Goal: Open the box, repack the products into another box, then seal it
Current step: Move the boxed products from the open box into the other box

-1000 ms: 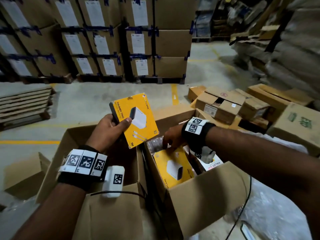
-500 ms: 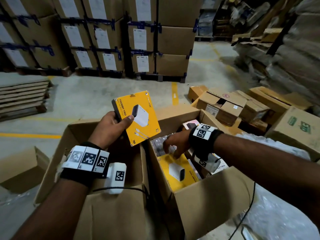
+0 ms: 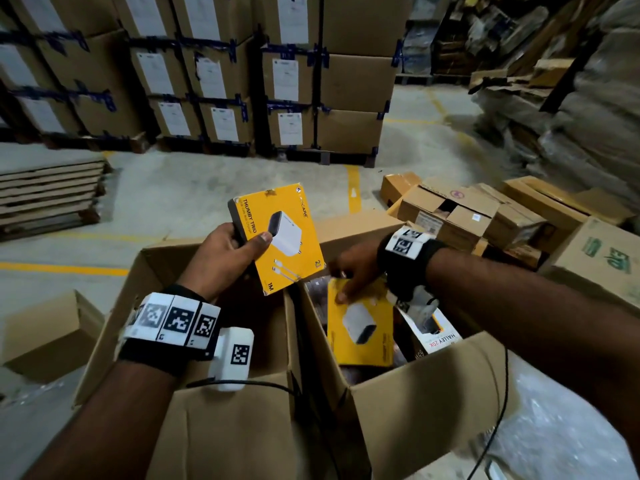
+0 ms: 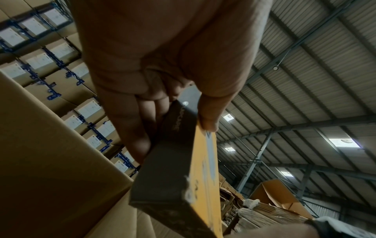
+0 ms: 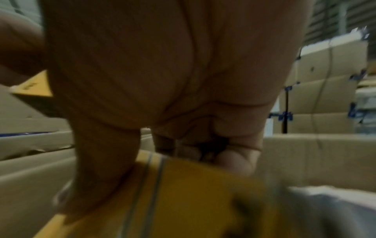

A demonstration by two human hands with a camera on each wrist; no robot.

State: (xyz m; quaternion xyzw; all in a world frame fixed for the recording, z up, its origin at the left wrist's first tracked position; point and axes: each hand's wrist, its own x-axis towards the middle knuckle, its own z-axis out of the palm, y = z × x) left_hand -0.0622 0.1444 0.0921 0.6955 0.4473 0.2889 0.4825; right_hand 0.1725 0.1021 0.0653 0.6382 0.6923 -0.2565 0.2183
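Repacking midway: our left hand (image 3: pixel 221 261) grips one yellow charger pack (image 3: pixel 277 237) above the empty box (image 3: pixel 114 306), right hand (image 3: pixel 353 271) pinching another pack (image 3: pixel 360 327) inside the open box (image 3: pixel 433 393) beside it; sealing remains.

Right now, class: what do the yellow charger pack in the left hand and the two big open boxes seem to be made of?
Yellow charger pack: printed paperboard, smooth, slightly glossy; a scuffed corner shows pale fibre. Left open carton and right open carton: brown corrugated cardboard, matte, with creased flaps; the fluting itself isn't visible, so that is a likely reading.

Both hands (image 3: pixel 227 252) (image 3: pixel 353 268) curled, gripping
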